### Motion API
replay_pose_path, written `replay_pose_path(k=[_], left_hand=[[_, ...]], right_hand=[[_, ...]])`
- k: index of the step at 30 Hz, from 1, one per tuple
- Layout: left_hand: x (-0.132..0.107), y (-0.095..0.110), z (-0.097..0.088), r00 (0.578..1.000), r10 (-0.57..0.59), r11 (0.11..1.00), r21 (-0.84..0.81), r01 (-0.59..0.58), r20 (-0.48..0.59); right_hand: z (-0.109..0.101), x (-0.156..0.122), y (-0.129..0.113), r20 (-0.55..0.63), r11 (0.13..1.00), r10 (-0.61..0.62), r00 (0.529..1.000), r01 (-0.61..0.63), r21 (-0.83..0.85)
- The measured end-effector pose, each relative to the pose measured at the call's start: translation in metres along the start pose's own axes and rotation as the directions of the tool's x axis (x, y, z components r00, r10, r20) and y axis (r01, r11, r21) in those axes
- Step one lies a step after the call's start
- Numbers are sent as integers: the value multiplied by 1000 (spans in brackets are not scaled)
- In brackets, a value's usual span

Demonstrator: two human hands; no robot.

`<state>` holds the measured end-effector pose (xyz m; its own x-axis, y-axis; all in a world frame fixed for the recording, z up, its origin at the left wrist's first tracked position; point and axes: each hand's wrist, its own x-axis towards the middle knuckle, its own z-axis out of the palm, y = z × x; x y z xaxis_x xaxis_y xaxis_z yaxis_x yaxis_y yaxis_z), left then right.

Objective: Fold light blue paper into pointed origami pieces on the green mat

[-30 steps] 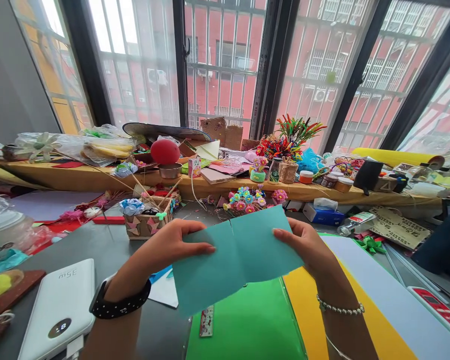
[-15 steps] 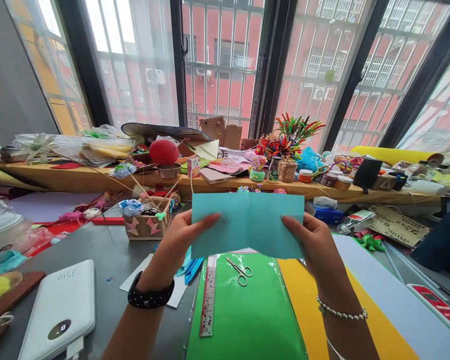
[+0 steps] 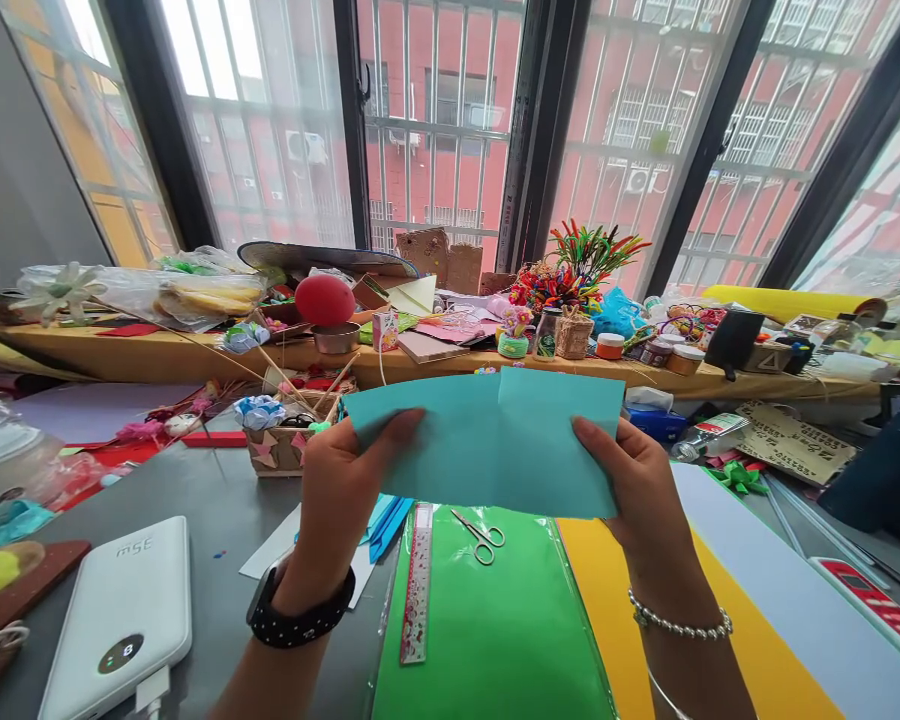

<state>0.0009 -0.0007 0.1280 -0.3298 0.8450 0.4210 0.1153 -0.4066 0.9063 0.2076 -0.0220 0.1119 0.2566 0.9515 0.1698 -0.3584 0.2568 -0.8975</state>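
A light-blue sheet of paper (image 3: 465,445) with a vertical crease hangs in the air between my hands. A short split shows at the top of the crease, where the right half's edge stands higher than the left's. My left hand (image 3: 352,470) pinches the left end, thumb on the near face, slightly blurred. The right end is gripped by my right hand (image 3: 637,465), its fingers mostly hidden behind the paper. Underneath lie small scissors (image 3: 484,548) and a patterned ruler (image 3: 417,590) on a green sheet in a clear sleeve (image 3: 506,630).
At the left stands a white power bank (image 3: 120,620) with a plugged cable. A cardboard box (image 3: 270,450) holds sticks behind my left hand. Yellow paper (image 3: 645,620) and white paper (image 3: 750,560) lie to the right. Craft items crowd the wooden ledge (image 3: 450,368) below the window.
My left hand has moved left and turned, and my right hand has shifted slightly right. The paper's top edge, nearly level before, now shows a clear step and split at the crease.
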Motion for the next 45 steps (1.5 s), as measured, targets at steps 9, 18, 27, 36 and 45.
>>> replay_pose_path(k=[9,18,27,36,45], left_hand=[[-3,-2,4,996,-1,989,-144,-12,-89],[5,7,-5,895,-348,882,-228,413,278],[2,11,-7,912,-293,934,-118,337,289],[-2,7,-5,961,-162,976,-106,190,224],[-1,4,-1,974,-170,961,-193,198,152]], right_hand=[[4,-3,0,-9,1000,-8,1000,8,17],[3,-4,-1,-42,998,-65,997,64,-26],[-3,-7,-7,-22,991,38,999,-41,-128],[5,-10,-9,-106,987,64,992,-79,-141],[7,-8,-8,-70,990,107,992,-113,-89]])
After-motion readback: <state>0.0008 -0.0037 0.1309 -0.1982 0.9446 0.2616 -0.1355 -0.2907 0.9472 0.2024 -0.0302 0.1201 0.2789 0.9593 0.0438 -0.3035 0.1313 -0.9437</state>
